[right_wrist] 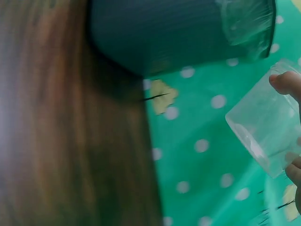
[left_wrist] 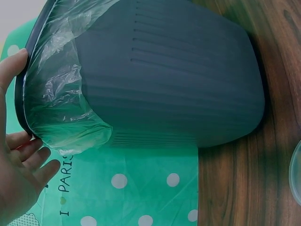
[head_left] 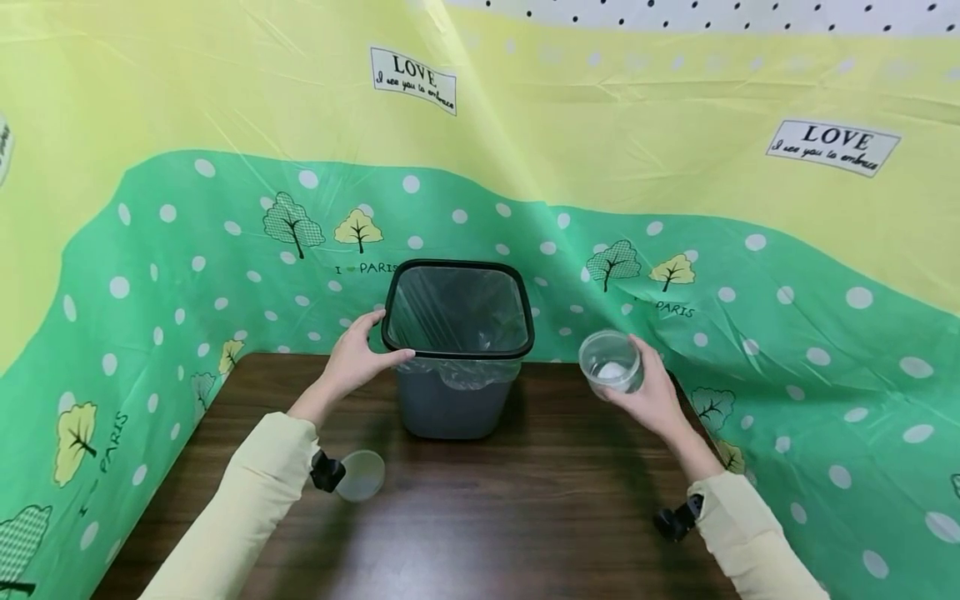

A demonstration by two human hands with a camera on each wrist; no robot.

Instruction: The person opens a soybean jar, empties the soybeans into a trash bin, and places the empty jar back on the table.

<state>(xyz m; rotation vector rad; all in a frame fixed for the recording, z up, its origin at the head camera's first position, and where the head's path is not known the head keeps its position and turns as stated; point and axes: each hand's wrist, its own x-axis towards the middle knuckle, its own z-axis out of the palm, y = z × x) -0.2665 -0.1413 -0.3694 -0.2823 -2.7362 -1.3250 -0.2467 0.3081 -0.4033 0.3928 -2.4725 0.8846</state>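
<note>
A dark grey trash bin [head_left: 452, 400] with a black rim stands at the back of the table, lined with a clear plastic bag [left_wrist: 61, 84] folded over the rim. My left hand [head_left: 356, 354] holds the bin's near left rim corner, its thumb on the front edge and fingers at the side. To the right of the bin, my right hand [head_left: 643, 392] grips a clear plastic cup [head_left: 600, 354] in the air, tilted slightly. Something small and white [head_left: 611, 371] lies inside the cup. In the right wrist view the cup [right_wrist: 263, 117] stands out sideways, fingers round it.
A round translucent lid [head_left: 361, 476] lies on the dark wooden table [head_left: 480, 517], left of the bin and near my left wrist. A green and yellow patterned cloth [head_left: 225, 208] hangs behind and along both sides of the table.
</note>
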